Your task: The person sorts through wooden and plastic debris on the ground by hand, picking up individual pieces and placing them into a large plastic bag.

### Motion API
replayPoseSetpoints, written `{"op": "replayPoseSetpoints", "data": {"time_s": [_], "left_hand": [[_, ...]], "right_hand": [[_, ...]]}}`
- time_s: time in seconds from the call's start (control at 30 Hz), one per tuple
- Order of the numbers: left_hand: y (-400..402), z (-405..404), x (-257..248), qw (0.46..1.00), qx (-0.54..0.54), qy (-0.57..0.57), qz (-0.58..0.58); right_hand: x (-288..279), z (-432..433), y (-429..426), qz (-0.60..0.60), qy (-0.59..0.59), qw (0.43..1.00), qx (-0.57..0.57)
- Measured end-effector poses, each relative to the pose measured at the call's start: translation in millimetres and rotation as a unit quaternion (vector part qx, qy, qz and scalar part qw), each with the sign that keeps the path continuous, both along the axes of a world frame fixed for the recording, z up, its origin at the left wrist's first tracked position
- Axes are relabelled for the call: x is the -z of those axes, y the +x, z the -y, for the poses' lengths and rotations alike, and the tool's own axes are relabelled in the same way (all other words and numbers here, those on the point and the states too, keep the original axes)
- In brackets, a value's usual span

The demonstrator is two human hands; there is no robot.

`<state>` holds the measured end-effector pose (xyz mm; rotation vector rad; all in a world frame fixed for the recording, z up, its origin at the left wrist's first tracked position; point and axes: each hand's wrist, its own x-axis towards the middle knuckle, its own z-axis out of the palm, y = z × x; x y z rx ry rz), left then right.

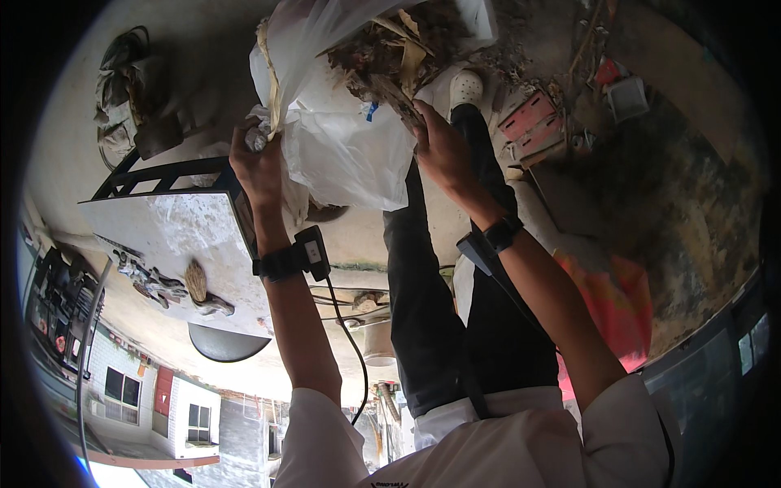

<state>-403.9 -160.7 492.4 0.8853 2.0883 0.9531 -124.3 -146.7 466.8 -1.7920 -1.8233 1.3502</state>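
My left hand [249, 160] grips crumpled clear plastic [259, 127], and a long dry pale strip [271, 79] rises beside its fingers. A translucent plastic bag [348, 155] hangs between my two hands. My right hand [444, 145] is closed on a rough dark brown piece of dried plant matter [395, 100], which may be bark. Beyond it lies a heap of brown dry debris [366, 61] with pale dried leaves [413, 61], partly behind the plastic. A small blue scrap [371, 111] shows against the bag.
To the left stands a white-topped table [183, 244] holding a small brush [196, 280] and several small items. Red bricks or boxes [529, 116] and a grey square container [627, 99] lie on the floor at right. A red and yellow sack [610, 305] is near my right arm.
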Motion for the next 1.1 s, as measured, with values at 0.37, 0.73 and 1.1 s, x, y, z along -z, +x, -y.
{"op": "replayPoseSetpoints", "data": {"time_s": [0.37, 0.73, 1.1], "left_hand": [[19, -18, -1, 0.951, 0.169, 0.07, -0.25], [31, -24, -12, 0.956, 0.208, 0.064, -0.198], [21, -18, -14, 0.966, 0.179, 0.069, -0.171]], "right_hand": [[-43, -36, -34, -0.076, 0.054, 0.984, 0.15], [-57, -67, -98, -0.036, 0.112, 0.983, -0.141], [-45, -42, -71, -0.059, 0.004, 0.991, -0.122]]}}
